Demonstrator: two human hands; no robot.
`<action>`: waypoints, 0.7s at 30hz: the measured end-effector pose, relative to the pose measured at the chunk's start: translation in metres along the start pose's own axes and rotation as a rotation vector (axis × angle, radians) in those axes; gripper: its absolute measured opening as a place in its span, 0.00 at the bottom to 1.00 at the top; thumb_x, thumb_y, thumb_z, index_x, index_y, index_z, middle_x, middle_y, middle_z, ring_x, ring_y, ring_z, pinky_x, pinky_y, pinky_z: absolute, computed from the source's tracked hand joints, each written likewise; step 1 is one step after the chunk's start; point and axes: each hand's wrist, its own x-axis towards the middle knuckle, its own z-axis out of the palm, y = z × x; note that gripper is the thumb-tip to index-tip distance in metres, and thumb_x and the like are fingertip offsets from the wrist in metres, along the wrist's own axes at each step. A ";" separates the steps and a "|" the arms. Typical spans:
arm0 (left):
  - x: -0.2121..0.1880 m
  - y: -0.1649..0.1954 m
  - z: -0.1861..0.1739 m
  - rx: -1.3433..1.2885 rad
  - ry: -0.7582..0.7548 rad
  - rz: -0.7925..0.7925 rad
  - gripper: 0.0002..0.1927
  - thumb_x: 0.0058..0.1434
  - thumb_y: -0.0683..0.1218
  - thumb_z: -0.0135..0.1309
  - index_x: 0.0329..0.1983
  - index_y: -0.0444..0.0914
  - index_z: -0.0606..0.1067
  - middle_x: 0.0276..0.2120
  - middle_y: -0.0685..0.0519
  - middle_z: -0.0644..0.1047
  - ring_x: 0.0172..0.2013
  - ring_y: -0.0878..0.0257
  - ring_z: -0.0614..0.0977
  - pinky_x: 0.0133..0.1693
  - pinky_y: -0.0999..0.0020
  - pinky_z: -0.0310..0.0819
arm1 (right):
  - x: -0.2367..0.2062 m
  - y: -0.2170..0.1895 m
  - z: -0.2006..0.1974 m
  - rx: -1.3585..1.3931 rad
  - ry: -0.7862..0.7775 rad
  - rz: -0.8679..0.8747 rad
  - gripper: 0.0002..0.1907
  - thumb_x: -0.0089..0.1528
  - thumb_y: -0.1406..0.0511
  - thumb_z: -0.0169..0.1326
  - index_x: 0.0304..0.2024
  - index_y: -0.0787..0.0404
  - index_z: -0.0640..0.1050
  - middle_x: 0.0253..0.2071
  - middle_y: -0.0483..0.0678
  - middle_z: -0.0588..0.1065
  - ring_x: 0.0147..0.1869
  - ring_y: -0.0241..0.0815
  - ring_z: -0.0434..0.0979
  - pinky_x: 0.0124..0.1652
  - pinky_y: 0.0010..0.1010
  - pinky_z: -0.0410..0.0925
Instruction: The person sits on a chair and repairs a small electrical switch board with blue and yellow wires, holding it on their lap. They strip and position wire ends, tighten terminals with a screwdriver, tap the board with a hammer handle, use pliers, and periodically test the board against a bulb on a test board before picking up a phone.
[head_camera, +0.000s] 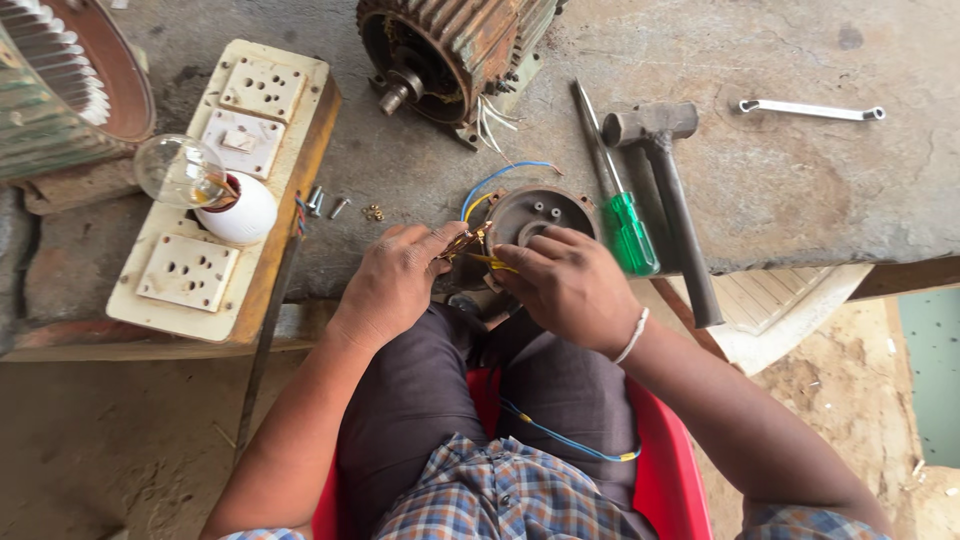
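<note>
A motor (450, 50) lies on the bench (780, 190) above a socket board (215, 200), hammer (670, 200) and screwdriver (620, 200). At the bench edge, the left hand (395, 280) and right hand (565, 285) pinch wires (480, 250) by the end cover (535, 215).

Yellow and blue wires (478, 205) curl beside round motor cover (538, 215)

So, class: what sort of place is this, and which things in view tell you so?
Most likely a small electrical motor repair workshop. A rusty motor housing sits opened on a rough workbench, a hammer and green-handled screwdriver lie beside it, and both hands work on wires at a round end cover.
</note>
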 end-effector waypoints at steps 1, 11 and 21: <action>0.001 0.001 -0.001 0.006 -0.006 -0.004 0.26 0.57 0.40 0.61 0.61 0.41 0.75 0.37 0.46 0.78 0.41 0.46 0.79 0.46 0.52 0.74 | 0.000 -0.001 0.003 -0.016 -0.004 0.001 0.15 0.59 0.62 0.64 0.47 0.62 0.81 0.31 0.48 0.76 0.36 0.46 0.76 0.40 0.37 0.70; 0.013 0.011 -0.005 -0.021 -0.090 -0.111 0.20 0.57 0.40 0.60 0.54 0.40 0.77 0.37 0.45 0.79 0.42 0.45 0.80 0.46 0.52 0.74 | 0.003 -0.013 0.001 -0.237 -0.111 0.035 0.18 0.63 0.59 0.60 0.52 0.60 0.80 0.27 0.45 0.74 0.33 0.44 0.76 0.33 0.37 0.69; 0.028 -0.001 -0.013 -0.120 -0.173 -0.099 0.13 0.57 0.38 0.61 0.46 0.38 0.76 0.39 0.45 0.80 0.44 0.42 0.79 0.46 0.49 0.72 | 0.041 -0.018 -0.016 -0.387 -0.324 -0.069 0.20 0.57 0.62 0.53 0.52 0.57 0.79 0.25 0.47 0.76 0.31 0.48 0.80 0.28 0.41 0.71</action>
